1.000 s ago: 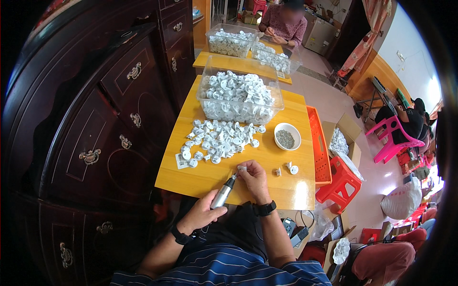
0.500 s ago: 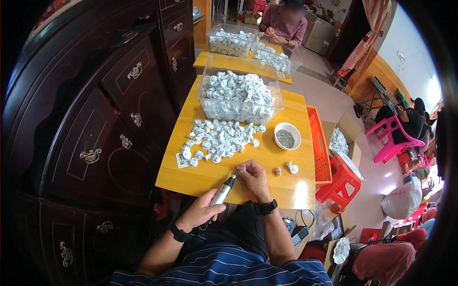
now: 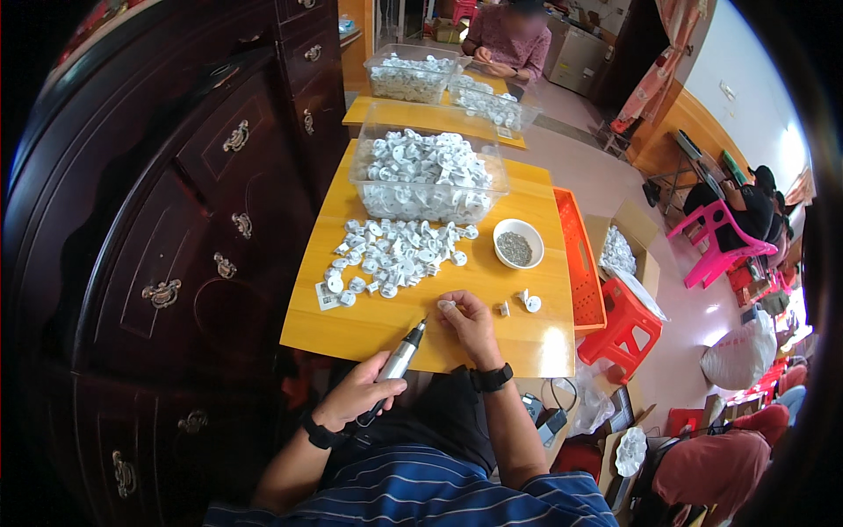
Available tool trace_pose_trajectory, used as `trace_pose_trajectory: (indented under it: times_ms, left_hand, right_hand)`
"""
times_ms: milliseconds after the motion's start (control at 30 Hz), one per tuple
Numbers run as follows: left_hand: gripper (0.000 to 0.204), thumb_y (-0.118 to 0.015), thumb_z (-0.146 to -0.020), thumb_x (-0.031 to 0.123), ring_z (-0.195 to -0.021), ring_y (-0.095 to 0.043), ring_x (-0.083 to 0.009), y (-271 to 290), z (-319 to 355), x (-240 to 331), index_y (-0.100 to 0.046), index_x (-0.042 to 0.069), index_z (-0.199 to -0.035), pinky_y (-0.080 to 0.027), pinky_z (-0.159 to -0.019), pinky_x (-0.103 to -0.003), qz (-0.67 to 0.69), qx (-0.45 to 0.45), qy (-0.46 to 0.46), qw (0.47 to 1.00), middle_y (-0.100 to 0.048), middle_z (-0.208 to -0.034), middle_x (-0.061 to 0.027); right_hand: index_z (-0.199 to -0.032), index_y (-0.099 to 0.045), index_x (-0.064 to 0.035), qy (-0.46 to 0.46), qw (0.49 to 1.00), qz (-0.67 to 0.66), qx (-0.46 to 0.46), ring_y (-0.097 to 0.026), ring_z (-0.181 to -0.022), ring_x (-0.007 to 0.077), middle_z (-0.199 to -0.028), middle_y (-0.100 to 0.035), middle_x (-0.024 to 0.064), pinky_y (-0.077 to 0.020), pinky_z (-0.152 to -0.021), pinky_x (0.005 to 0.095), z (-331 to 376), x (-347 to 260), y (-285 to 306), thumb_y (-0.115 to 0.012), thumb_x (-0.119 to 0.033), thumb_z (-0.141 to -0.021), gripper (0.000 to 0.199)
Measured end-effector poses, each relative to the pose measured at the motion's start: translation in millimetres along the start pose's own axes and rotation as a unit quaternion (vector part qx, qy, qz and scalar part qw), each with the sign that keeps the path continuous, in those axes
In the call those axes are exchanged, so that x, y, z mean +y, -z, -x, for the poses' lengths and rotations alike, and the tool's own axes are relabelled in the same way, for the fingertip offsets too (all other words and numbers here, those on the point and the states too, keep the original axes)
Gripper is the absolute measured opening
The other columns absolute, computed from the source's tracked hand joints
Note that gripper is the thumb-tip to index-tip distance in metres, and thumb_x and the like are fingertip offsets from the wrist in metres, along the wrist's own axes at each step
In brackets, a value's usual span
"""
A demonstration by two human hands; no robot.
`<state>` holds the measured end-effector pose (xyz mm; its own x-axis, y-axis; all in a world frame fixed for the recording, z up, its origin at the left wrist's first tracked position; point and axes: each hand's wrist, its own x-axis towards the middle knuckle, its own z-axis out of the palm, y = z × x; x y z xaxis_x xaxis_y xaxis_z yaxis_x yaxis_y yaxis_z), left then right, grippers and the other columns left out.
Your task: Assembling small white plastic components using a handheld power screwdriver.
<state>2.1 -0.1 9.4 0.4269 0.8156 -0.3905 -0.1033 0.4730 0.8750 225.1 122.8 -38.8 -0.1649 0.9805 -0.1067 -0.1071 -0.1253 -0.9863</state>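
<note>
My left hand [image 3: 362, 391] is wrapped round a silver electric screwdriver [image 3: 400, 358], its dark tip pointing up and away from me over the table's near edge. Just right of that tip, my right hand [image 3: 471, 323] pinches a small white plastic part [image 3: 447, 304], mostly covered by the fingers. Bit and part are a little apart. Beyond my hands lies a loose pile of white plastic fittings [image 3: 399, 255] on the yellow table [image 3: 351, 338]. A white bowl [image 3: 518, 243] of small metal screws stands to the right, with a few separate fittings [image 3: 532, 304] nearer me.
A clear bin [image 3: 428, 198] heaped with fittings stands behind the pile. An orange crate [image 3: 580, 263] and a red stool [image 3: 622, 327] flank the table's right side. Dark drawers [image 3: 167, 263] rise close on the left. Another person [image 3: 511, 39] sits at the far table.
The screwdriver's tip has drawn back, down and left, from the part in my right hand. My right hand stays near the same spot, still pinching it. The whole view has shifted slightly.
</note>
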Motion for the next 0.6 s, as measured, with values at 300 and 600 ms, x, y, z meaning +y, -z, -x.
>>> trace_pose_trajectory:
  times_ms: [300,600]
  left_hand:
    - [0.047,-0.063,-0.097,0.014,-0.066,-0.057,-0.0067,-2.4,7.5,1.9,-0.045,0.0,-0.138,-0.048,-0.056,-0.021,-0.054,0.019,-0.012,0.998,-0.057,-0.085,-0.0005]
    - [0.047,-0.069,-0.093,0.019,-0.063,-0.056,-0.0064,-1.5,9.7,-1.8,-0.05,0.002,-0.133,-0.047,-0.055,-0.021,-0.039,0.013,-0.023,0.999,-0.057,-0.083,0.0002]
  right_hand:
    - [-0.095,-0.074,-0.0085,0.181,0.876,0.422,0.147,-0.068,-0.086,0.0328,-0.098,-0.069,0.0148,-0.055,-0.075,0.0405,1.1,-16.9,56.6,-0.07,-0.01,-0.084,0.012]
    - [-0.105,-0.07,-0.008,0.153,0.799,0.54,0.218,-0.067,-0.09,0.0376,-0.103,-0.066,0.0175,-0.0551,-0.079,0.045,-4.9,-58.8,98.1,-0.073,-0.014,-0.081,0.026]
